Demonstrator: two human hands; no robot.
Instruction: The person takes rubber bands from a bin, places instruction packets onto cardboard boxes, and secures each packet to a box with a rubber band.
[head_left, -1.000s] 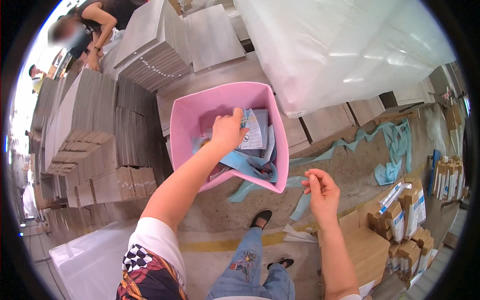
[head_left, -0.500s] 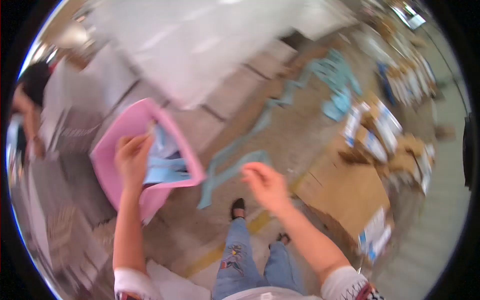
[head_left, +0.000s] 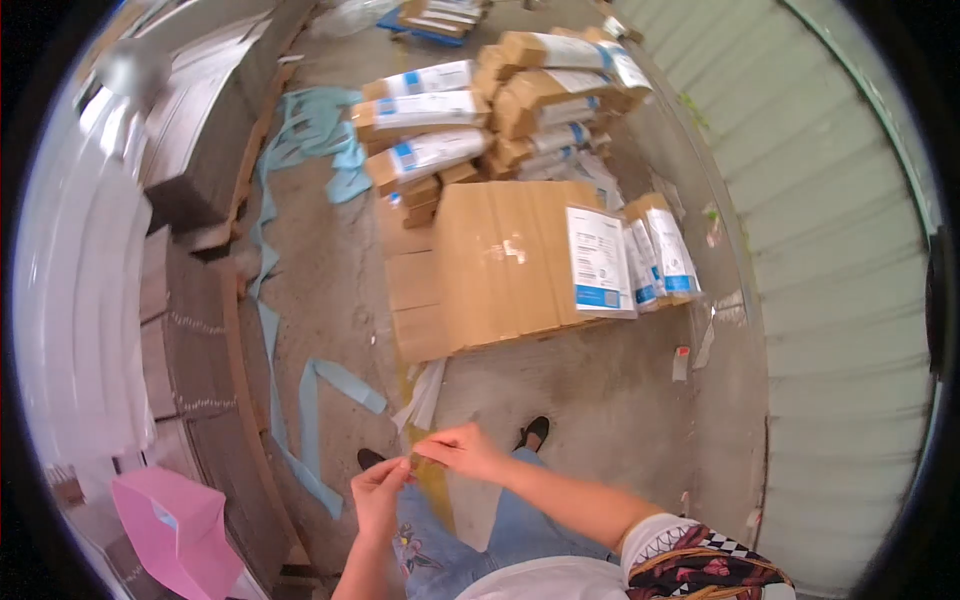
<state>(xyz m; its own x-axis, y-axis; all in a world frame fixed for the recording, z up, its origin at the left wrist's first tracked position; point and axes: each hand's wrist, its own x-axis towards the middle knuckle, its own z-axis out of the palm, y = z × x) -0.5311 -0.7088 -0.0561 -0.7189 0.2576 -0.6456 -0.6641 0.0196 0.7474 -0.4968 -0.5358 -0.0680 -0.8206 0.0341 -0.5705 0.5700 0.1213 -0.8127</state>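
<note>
My left hand [head_left: 378, 493] and my right hand [head_left: 462, 452] are close together in front of my legs, low in the middle of the view. The fingers of each are pinched together. Whatever lies between the fingertips is too small to make out. At the lower left stands the pink bin [head_left: 180, 530], away from both hands, with a bit of light blue showing inside. A light blue strip [head_left: 312, 420] lies on the floor just beyond my left hand.
A large cardboard box [head_left: 510, 265] lies ahead, with wrapped cardboard packages [head_left: 425, 112] heaped behind it. Stacked grey boards [head_left: 195, 350] and clear plastic wrapping [head_left: 80, 290] line the left side. A pale ribbed wall [head_left: 850, 300] runs along the right.
The view has swung right, from the stacks to the cardboard packages. My left hand has come out of the pink bin and met my right hand. The bin now sits at the lower left.
</note>
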